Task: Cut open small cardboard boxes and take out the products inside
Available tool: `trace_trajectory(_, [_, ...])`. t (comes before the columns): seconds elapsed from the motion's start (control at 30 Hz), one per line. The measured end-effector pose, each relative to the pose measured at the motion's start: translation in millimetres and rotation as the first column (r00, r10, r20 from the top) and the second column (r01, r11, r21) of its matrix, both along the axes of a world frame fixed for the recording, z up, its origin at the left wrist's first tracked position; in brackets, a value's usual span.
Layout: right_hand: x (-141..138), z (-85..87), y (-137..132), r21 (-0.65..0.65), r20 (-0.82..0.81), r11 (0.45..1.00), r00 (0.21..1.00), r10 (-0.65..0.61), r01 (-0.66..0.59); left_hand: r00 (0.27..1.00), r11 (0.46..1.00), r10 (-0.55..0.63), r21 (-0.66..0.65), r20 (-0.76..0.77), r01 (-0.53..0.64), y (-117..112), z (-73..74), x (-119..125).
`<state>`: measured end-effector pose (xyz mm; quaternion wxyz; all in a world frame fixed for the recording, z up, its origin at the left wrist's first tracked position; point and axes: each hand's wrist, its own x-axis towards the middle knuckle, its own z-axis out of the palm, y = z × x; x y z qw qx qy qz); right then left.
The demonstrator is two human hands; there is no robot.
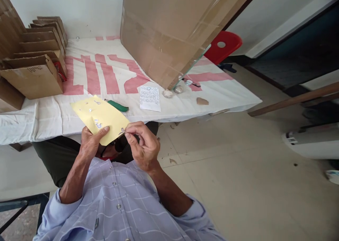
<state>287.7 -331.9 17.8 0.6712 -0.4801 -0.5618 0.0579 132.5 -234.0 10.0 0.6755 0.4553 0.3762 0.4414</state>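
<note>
My left hand (91,142) grips a yellow sheet of paper (111,115) by its near edge, thumb on top. Several small white paper cutouts with dark outlines lie on the sheet. At its right corner my right hand (144,145) pinches a small paper cutout (122,131) between thumb and forefinger. Beyond the sheet, a green utility knife (118,106) lies on the table, partly behind the paper. To its right is a white paper (150,99) with rows of small drawn shapes.
A cloth with red markings covers the table (100,75). Folded cardboard boxes (39,73) stand at the left. A large cardboard panel (169,32) leans at the back. Tape rolls (178,89) and a brown scrap (202,101) lie right, near a red chair (225,47).
</note>
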Motion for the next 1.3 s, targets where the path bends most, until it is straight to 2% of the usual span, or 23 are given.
trace_trajectory(0.07, [1,1.8,-3,0.154,0.218,0.984,0.969,-0.118,0.085,0.999,0.999,-0.015,0.042,-0.038,0.017,-4,4.4,-2])
trace_trajectory(0.13, [2,3.0,-5,0.209,0.327,0.972,0.929,-0.175,0.109,0.996,0.996,-0.032,0.079,-0.082,0.038,-8,11.3,-4])
trace_trajectory(0.2, [3,3.0,-6,0.186,0.319,0.978,0.936,-0.151,0.094,0.990,0.992,-0.065,0.096,-0.122,0.077,-9,17.7,-7])
trace_trajectory(0.3, [5,-1.8,-1,0.065,0.112,0.998,0.993,-0.027,0.019,0.976,0.985,-0.134,0.081,-0.173,0.150,2,19.6,-10])
trace_trajectory(0.4, [10,-16.4,13,-0.065,-0.124,0.993,0.989,0.086,-0.095,0.957,0.972,-0.205,0.068,-0.204,0.223,33,7.0,-9])
trace_trajectory(0.5, [19,-40.1,38,-0.158,-0.240,0.971,0.961,0.141,-0.182,0.916,0.953,-0.281,0.025,-0.286,0.301,73,-17.1,-4])
trace_trajectory(0.6, [26,-64.5,64,-0.258,-0.282,0.940,0.948,0.147,-0.223,0.882,0.975,-0.157,0.071,-0.444,0.209,102,-40.7,1])
trace_trajectory(0.7, [29,-79.7,81,-0.301,-0.253,0.929,0.957,0.139,-0.214,0.867,0.973,-0.019,0.191,-0.498,0.132,112,-53.2,0])
trace_trajectory(0.8, [31,-82.9,89,-0.246,-0.144,0.953,0.979,0.144,-0.176,0.854,0.911,0.022,0.362,-0.520,0.198,109,-54.2,-3])
trace_trajectory(0.87, [35,-80.3,92,-0.198,-0.044,0.969,0.989,0.140,-0.146,0.851,0.870,-0.017,0.411,-0.525,0.271,106,-50.9,-2])
trace_trajectory(0.93, [41,-76.3,95,-0.168,0.057,0.979,0.990,0.130,-0.119,0.853,0.872,-0.088,0.374,-0.515,0.316,104,-45.8,1])
trace_trajectory(1.03, [52,-70.4,100,-0.138,0.181,0.985,0.975,0.129,-0.105,0.849,0.909,-0.204,0.229,-0.488,0.350,104,-35.4,8])
trace_trajectory(1.1, [57,-67.8,104,-0.120,0.249,0.987,0.959,0.137,-0.110,0.842,0.915,-0.267,0.152,-0.468,0.375,105,-27.9,13])
trace_trajectory(1.2, [62,-67.3,108,-0.141,0.317,0.983,0.935,0.157,-0.118,0.837,0.907,-0.358,0.059,-0.415,0.417,107,-20.8,23])
trace_trajectory(1.3, [64,-70.0,111,-0.184,0.340,0.975,0.923,0.181,-0.124,0.835,0.903,-0.413,-0.041,-0.364,0.429,111,-20.8,31])
